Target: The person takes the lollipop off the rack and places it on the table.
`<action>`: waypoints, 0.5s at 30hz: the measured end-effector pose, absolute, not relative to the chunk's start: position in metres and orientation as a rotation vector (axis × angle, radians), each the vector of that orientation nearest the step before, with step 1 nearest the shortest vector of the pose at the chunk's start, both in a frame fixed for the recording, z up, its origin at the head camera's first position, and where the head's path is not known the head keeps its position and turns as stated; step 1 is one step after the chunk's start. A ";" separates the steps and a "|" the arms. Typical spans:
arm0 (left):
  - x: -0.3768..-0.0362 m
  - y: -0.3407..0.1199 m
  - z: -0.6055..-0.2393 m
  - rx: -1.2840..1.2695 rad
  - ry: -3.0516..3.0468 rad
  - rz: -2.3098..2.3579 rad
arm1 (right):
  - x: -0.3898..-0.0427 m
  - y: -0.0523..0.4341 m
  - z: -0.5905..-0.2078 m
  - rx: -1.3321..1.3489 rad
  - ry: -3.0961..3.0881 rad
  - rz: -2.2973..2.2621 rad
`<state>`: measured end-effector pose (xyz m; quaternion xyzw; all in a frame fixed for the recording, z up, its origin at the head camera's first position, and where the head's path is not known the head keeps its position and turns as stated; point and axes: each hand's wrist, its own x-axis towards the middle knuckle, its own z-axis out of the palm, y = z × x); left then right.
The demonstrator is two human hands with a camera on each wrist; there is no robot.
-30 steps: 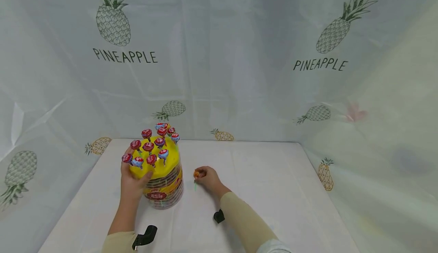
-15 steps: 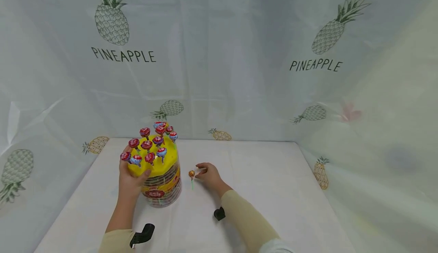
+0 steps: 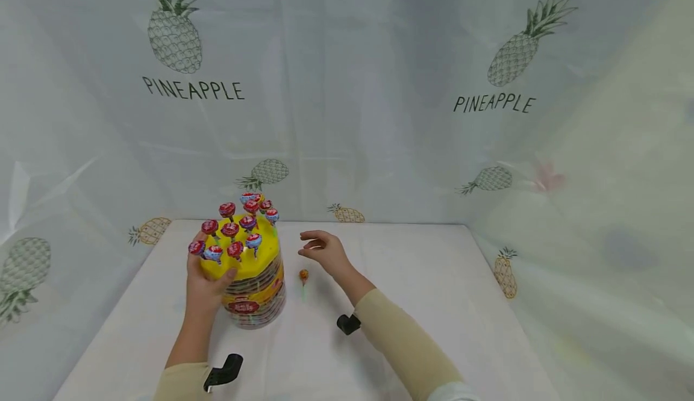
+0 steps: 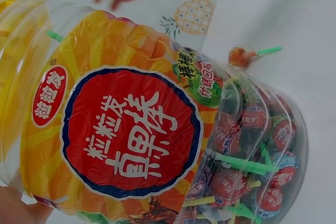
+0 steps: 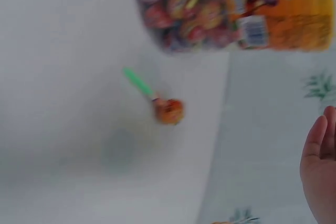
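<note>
A clear plastic lollipop jar [image 3: 253, 306] with a yellow lid [image 3: 250, 264] stands on the table. My left hand [image 3: 205, 289] grips it near the top, with the thumb on the near side. Several wrapped lollipops [image 3: 230, 230] stick up from the lid, and more fill the jar behind its label [image 4: 131, 135]. A single orange-wrapped lollipop [image 3: 303, 276] with a green stick [image 5: 138, 82] lies on the table to the right of the jar. Above and beyond it, my right hand [image 3: 326, 251] is raised, fingers slightly bent and holding nothing.
The white table [image 3: 412, 292] meets a pineapple-printed sheet [image 3: 368, 118] at the back and on both sides. A black mount [image 3: 225, 372] juts from the left wrist, and another black mount [image 3: 348, 324] from the right.
My right hand has let go of the orange lollipop, leaving it on the table, and has risen away from it. The left hand still grips the jar.
</note>
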<state>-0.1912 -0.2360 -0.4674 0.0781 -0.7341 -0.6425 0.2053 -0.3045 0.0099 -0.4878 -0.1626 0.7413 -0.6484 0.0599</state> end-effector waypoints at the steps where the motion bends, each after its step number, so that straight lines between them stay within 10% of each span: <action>1: -0.192 -0.236 -0.467 0.222 -2.052 -1.786 | -0.304 0.009 -0.482 -0.521 2.232 -1.978; 15: -0.191 -0.234 -0.466 0.192 -2.033 -1.778 | -0.278 -0.002 -0.414 -0.750 2.102 -2.113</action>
